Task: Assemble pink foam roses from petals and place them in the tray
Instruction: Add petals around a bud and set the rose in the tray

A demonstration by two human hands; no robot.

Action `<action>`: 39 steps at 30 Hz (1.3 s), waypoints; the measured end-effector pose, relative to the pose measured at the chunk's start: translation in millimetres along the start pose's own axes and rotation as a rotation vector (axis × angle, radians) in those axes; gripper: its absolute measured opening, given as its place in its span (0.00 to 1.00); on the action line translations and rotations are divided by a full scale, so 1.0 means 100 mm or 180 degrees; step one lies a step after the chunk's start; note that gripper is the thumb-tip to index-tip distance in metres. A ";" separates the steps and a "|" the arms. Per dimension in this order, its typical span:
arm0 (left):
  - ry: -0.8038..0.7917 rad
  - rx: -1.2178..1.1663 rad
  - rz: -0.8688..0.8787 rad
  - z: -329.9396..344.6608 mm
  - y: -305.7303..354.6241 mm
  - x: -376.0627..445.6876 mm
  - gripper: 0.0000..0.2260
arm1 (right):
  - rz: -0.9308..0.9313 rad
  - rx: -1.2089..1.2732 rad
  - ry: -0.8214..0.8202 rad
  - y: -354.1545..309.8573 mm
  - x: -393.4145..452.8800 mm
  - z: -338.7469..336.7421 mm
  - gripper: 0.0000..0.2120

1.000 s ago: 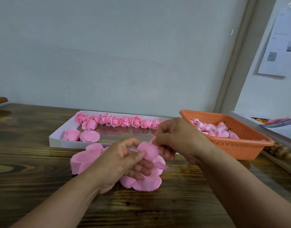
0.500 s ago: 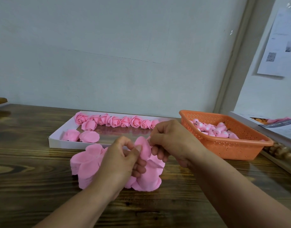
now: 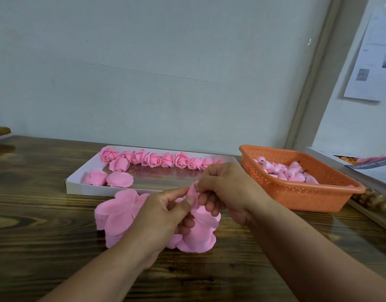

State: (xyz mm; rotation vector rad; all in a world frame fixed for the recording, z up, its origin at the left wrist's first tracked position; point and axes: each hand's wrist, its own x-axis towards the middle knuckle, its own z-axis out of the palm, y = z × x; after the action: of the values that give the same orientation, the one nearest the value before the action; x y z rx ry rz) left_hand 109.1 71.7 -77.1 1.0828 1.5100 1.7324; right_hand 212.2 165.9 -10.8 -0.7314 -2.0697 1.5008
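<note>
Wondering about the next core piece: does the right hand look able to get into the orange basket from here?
Probably yes: the orange basket sits open-topped just beside the right hand, nothing between them, but that hand pinches a petal now.

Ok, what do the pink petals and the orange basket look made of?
Pink flower-shaped petal stack: thin matte foam by the look; the sheets bend softly. Orange perforated basket: likely moulded plastic, faintly glossy, with regular punched holes.

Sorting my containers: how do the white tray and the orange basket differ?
The white tray is shallow with solid walls; the orange basket is deeper and perforated. The tray holds opened roses in a row; the basket holds a loose heap of small pink buds. Both sit on the wooden table.
</note>
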 end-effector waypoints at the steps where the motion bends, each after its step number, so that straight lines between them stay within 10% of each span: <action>1: -0.0042 -0.0090 -0.0052 0.00 0.00 0.00 0.12 | 0.0035 0.0045 -0.0041 0.00 0.00 -0.01 0.13; 20: 0.0327 0.1758 0.0901 -0.05 0.01 0.04 0.11 | -0.0204 -0.0315 0.0011 -0.03 0.00 0.02 0.12; 31: -0.0409 -0.0647 -0.0096 -0.04 0.10 0.02 0.10 | 0.0166 0.0362 -0.0408 -0.05 0.00 -0.01 0.12; 39: -0.0598 -0.0883 -0.0194 -0.04 0.09 0.02 0.11 | 0.0106 0.0143 -0.0641 -0.08 -0.03 -0.14 0.11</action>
State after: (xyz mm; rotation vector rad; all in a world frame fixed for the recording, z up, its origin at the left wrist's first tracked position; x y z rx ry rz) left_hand 105.4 69.9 -67.7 1.0124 1.1381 1.6871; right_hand 222.3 171.3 0.3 -0.6223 -2.1701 1.6953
